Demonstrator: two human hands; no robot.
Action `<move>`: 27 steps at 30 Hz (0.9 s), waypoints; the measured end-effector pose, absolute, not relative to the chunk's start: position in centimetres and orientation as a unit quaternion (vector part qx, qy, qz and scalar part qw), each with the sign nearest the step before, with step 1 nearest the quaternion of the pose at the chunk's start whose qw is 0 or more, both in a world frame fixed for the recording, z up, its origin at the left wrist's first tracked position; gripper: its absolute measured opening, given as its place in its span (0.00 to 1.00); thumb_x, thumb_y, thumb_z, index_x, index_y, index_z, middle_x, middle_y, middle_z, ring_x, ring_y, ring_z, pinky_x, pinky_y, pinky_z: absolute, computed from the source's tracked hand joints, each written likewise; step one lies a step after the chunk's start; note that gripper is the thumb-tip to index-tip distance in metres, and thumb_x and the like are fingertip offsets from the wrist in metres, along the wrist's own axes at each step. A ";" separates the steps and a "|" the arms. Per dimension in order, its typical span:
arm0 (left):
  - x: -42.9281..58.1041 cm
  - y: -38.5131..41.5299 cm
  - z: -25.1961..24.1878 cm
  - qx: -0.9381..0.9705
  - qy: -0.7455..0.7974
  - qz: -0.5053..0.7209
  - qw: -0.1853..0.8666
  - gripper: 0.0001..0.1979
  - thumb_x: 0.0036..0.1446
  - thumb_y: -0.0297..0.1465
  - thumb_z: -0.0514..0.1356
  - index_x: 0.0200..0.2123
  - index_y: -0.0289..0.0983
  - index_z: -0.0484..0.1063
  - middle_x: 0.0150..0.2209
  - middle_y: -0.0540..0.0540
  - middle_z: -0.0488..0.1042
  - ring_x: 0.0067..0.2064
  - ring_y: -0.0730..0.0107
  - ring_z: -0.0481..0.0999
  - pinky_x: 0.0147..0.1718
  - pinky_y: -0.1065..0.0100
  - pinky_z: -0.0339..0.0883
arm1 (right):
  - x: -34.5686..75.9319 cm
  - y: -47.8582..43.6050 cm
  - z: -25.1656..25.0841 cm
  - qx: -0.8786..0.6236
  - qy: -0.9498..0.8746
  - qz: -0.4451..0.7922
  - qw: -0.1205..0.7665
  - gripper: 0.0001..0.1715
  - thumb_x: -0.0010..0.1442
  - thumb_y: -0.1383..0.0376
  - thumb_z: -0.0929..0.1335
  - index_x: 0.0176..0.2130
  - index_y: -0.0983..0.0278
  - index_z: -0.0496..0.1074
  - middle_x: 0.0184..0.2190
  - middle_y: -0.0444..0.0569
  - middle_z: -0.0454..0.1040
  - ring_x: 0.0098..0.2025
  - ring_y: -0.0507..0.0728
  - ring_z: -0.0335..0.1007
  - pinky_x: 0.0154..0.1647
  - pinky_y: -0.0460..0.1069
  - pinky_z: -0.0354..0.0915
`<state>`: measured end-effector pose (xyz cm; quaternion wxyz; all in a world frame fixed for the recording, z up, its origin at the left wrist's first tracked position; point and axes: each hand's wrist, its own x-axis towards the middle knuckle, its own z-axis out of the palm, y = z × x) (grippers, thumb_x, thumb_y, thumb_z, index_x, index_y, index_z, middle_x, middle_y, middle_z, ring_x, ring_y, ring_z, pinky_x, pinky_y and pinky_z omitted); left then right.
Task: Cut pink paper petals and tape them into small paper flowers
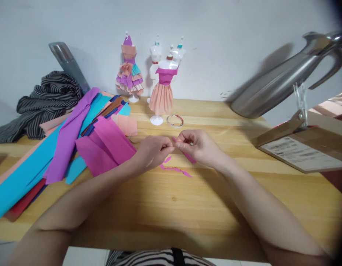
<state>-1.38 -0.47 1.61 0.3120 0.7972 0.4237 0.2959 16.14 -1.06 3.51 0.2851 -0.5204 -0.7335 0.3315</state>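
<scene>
Over the middle of the table, my left hand [155, 150] and my right hand [200, 147] meet at the fingertips, each in a pinch. A narrow pink crepe paper strip [190, 158] runs through my right hand, and part of it shows below the palm. Its other end is at the touching fingertips, mostly hidden by my left fingers. Just under my hands lies a thin twisted pink paper piece [176, 169]. Wide pink crepe paper sheets [104, 146] lie left of my left hand.
Several dress-form figures in paper dresses [161, 98] stand at the back, near a ring-shaped tape roll [175, 120]. Coloured paper strips [35, 155] and striped cloth [49, 96] are piled left, by a bottle [68, 64]. A steel jug [278, 81] and cardboard box [306, 147] stand right.
</scene>
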 end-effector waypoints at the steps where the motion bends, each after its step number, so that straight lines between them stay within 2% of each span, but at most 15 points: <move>1: -1.4 -0.4 1.5 0.786 0.424 0.300 0.337 0.10 0.51 0.25 0.57 0.18 0.35 0.66 0.16 0.55 0.61 0.21 0.78 0.58 0.24 0.73 0.49 | 16.2 -0.9 3.5 -0.515 -0.742 0.320 0.287 0.12 0.52 0.59 0.66 0.24 0.65 0.67 0.18 0.42 0.64 0.22 0.49 0.56 0.22 0.45 0.52; 6: -1.4 -0.1 1.3 0.715 0.429 0.291 0.469 0.07 0.50 0.25 0.57 0.21 0.34 0.68 0.16 0.54 0.66 0.19 0.80 0.65 0.20 0.77 0.56 | 17.6 0.4 3.9 -0.543 -0.711 0.297 0.333 0.14 0.57 0.60 0.61 0.22 0.62 0.59 0.18 0.44 0.64 0.23 0.52 0.60 0.26 0.47 0.58; 8: -1.4 0.0 1.4 0.685 0.425 0.281 0.521 0.07 0.51 0.26 0.57 0.21 0.34 0.67 0.18 0.53 0.68 0.17 0.81 0.66 0.18 0.78 0.57 | 18.9 1.4 3.8 -0.602 -0.692 0.212 0.337 0.18 0.60 0.61 0.58 0.20 0.61 0.59 0.17 0.46 0.64 0.24 0.54 0.61 0.28 0.48 0.59; 10: -1.4 0.0 1.5 0.660 0.413 0.277 0.562 0.08 0.52 0.28 0.57 0.21 0.33 0.66 0.19 0.52 0.69 0.16 0.82 0.65 0.16 0.78 0.56 | 20.5 2.3 3.7 -0.678 -0.667 0.093 0.294 0.21 0.61 0.59 0.58 0.19 0.61 0.61 0.18 0.49 0.65 0.27 0.57 0.64 0.30 0.51 0.60; 12: -1.4 0.0 1.6 0.644 0.400 0.276 0.591 0.08 0.52 0.30 0.58 0.22 0.33 0.67 0.19 0.52 0.70 0.16 0.82 0.66 0.15 0.79 0.56 | 21.9 2.9 3.6 -0.702 -0.674 0.014 0.229 0.19 0.58 0.56 0.62 0.23 0.64 0.69 0.26 0.55 0.72 0.36 0.64 0.68 0.36 0.55 0.62; 14: -1.5 0.0 1.6 0.633 0.392 0.274 0.609 0.09 0.51 0.31 0.59 0.23 0.32 0.68 0.19 0.51 0.70 0.16 0.82 0.66 0.14 0.80 0.56 | 22.4 2.8 3.9 -0.653 -0.719 -0.018 0.237 0.14 0.54 0.57 0.67 0.33 0.65 0.75 0.40 0.59 0.74 0.46 0.67 0.67 0.42 0.58 0.63; 16: -1.5 0.0 1.6 0.626 0.389 0.271 0.619 0.09 0.51 0.32 0.59 0.23 0.32 0.68 0.19 0.51 0.70 0.16 0.82 0.66 0.14 0.80 0.57 | 21.8 1.9 4.5 -0.565 -0.776 0.047 0.276 0.14 0.54 0.59 0.68 0.39 0.65 0.76 0.44 0.58 0.74 0.46 0.64 0.68 0.43 0.57 0.65; 19: -1.5 0.0 1.8 0.618 0.387 0.271 0.629 0.09 0.51 0.32 0.60 0.24 0.32 0.69 0.19 0.52 0.70 0.16 0.83 0.66 0.14 0.80 0.57 | 19.7 0.1 5.6 -0.432 -0.830 0.218 0.277 0.11 0.57 0.60 0.67 0.38 0.63 0.76 0.37 0.52 0.77 0.36 0.57 0.72 0.38 0.51 0.68; 23: -1.6 0.0 2.0 0.624 0.386 0.269 0.624 0.10 0.51 0.32 0.60 0.22 0.33 0.68 0.15 0.53 0.68 0.15 0.82 0.64 0.14 0.79 0.57 | 17.6 -1.3 6.0 -0.348 -0.871 0.237 0.253 0.10 0.60 0.63 0.66 0.35 0.64 0.76 0.32 0.50 0.76 0.32 0.53 0.70 0.35 0.48 0.65; 27: -1.6 0.0 1.9 0.635 0.380 0.259 0.620 0.11 0.51 0.33 0.60 0.21 0.33 0.68 0.14 0.53 0.66 0.16 0.82 0.64 0.15 0.80 0.57 | 17.3 -1.4 5.6 -0.347 -0.879 0.213 0.249 0.11 0.62 0.64 0.64 0.31 0.64 0.73 0.28 0.48 0.75 0.30 0.52 0.68 0.33 0.47 0.63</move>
